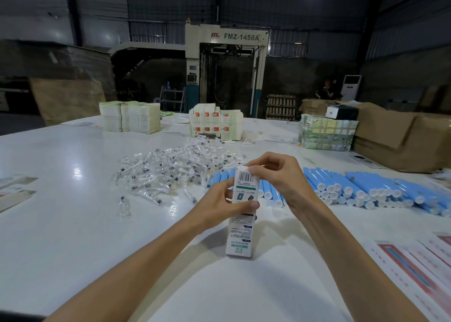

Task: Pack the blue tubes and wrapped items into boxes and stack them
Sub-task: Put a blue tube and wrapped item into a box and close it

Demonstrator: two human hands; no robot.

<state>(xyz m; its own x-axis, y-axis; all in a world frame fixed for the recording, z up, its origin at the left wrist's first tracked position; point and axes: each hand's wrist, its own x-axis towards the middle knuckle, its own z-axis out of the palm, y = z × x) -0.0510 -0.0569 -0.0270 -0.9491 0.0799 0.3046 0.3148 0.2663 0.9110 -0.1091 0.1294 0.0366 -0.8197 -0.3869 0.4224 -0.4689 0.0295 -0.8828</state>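
Note:
A slim white box point(240, 234) with a barcode stands upright on the white table point(73, 224) in front of me. My left hand point(219, 204) grips its middle, thumb across the front. My right hand point(275, 175) pinches the flap at the box's top end. Behind the box lies a row of blue tubes with white caps point(353, 190), stretching to the right. A heap of clear-wrapped items point(170, 170) spreads to the left of the tubes, with one stray wrapped item point(125, 206) nearer me.
A stack of packed boxes point(216, 123) stands at the table's far middle, bundles of flat cartons point(129, 116) at far left. Brown cardboard cartons point(400, 141) sit at far right. Printed flat sheets point(415, 270) lie at my right, more flat cartons point(14, 195) at the left edge.

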